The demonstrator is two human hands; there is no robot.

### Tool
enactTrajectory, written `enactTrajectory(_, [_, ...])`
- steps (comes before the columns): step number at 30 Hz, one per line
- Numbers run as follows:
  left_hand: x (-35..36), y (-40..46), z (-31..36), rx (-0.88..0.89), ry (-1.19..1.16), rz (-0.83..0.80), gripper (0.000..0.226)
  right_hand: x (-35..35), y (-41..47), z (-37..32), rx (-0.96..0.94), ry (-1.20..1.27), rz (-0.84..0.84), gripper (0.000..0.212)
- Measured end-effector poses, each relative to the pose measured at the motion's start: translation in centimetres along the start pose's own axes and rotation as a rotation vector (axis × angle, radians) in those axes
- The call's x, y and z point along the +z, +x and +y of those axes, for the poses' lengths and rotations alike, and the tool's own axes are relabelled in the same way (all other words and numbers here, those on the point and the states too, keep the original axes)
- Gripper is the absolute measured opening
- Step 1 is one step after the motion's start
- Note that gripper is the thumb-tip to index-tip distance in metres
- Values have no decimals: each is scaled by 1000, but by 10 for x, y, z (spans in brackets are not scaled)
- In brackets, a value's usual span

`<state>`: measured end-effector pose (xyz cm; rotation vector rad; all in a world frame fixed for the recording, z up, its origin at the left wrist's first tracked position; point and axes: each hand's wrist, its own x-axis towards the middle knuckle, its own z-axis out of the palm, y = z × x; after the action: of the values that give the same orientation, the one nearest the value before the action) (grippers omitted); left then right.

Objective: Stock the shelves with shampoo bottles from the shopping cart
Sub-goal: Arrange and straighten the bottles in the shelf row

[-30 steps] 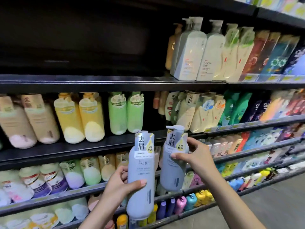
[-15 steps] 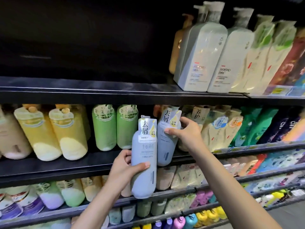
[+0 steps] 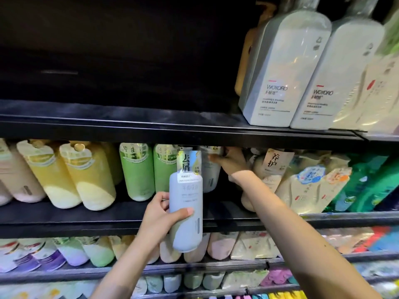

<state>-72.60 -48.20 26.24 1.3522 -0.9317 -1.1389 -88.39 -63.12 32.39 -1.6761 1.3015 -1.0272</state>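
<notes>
A: Holding it round the middle seems best. The blue bottle (image 3: 186, 203) looks hard, smooth and a bit heavy.

B: Yes. The left hand (image 3: 160, 214) wraps it, out by the shelf edge (image 3: 86, 229). The right hand (image 3: 230, 162) grips the second bottle (image 3: 212, 171) up top, inside the shelf.

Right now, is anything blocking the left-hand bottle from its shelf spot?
Nothing visible. The grey-blue bottle in the left hand faces a bare strip of shelf, between the green bottles and the bottle the right hand holds.
</notes>
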Motion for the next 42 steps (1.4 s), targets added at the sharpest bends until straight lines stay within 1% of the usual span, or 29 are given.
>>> enactTrajectory(2, [1,1,-1,1,-5,8,63,0,4,-2,-1,-3,-52,37])
enactTrajectory(4, [2,1,-2,8,-15,15,62,-1,5,-3,-14,36,-90,37])
enactTrajectory(6, [4,3,-4,11,-22,13,62,0,4,-2,-26,32,-111,40])
enactTrajectory(8, [7,3,-5,20,-32,4,61,1,3,2,-28,-56,-115,47])
enactTrajectory(10, [11,3,-6,30,-44,-7,59,2,-5,8,-60,-127,-45,54])
enactTrajectory(11, [12,3,-7,33,-49,-15,58,2,-12,14,-78,-90,21,56])
enactTrajectory(12, [14,4,-8,37,-50,-26,57,2,-24,20,-84,5,102,56])
enactTrajectory(13, [16,4,-8,47,-52,-37,57,1,-40,25,-51,107,171,53])
enactTrajectory(14, [19,5,-8,59,-53,-46,59,1,-58,28,-21,185,191,48])
enactTrajectory(15, [22,6,-6,74,-52,-55,63,1,-75,31,-13,243,143,42])
enactTrajectory(16, [25,7,-5,92,-42,-59,66,1,-87,34,-14,296,58,35])
enactTrajectory(17, [29,9,-3,112,-26,-57,67,1,-94,35,-24,321,-31,29])
enactTrajectory(18, [32,12,-1,130,-4,-45,66,0,-96,33,-44,345,-80,24])
enactTrajectory(20, [38,19,2,163,27,-10,58,-3,-88,29,-64,344,-64,16])
enactTrajectory(21, [41,23,3,173,33,10,52,-5,-82,29,-84,301,-23,14])
enactTrajectory(22, [44,27,3,182,41,29,47,-5,-80,28,-106,257,5,14])
enactTrajectory(24, [50,34,2,200,76,57,44,-3,-79,30,-130,195,51,15])
enactTrajectory(27, [54,42,-6,217,124,83,38,2,-81,37,-139,217,110,13])
enactTrajectory(29, [53,46,-12,231,165,112,35,4,-79,40,-143,255,101,20])
enactTrajectory(31, [52,46,-19,254,210,144,38,6,-81,45,-132,264,31,28])
enactTrajectory(33, [55,41,-30,271,216,173,40,12,-86,60,-103,247,-23,42])
enactTrajectory(35, [58,35,-41,283,202,209,42,18,-91,76,-81,234,3,49])
enactTrajectory(37, [61,34,-47,282,210,247,41,24,-93,87,-55,232,67,44])
enactTrajectory(39, [62,39,-49,270,199,254,41,28,-91,91,-28,226,95,36])
enactTrajectory(41, [63,46,-49,247,190,260,38,30,-86,93,-16,195,101,18])
enactTrajectory(42, [65,49,-50,232,195,274,34,31,-83,91,-17,166,113,18])
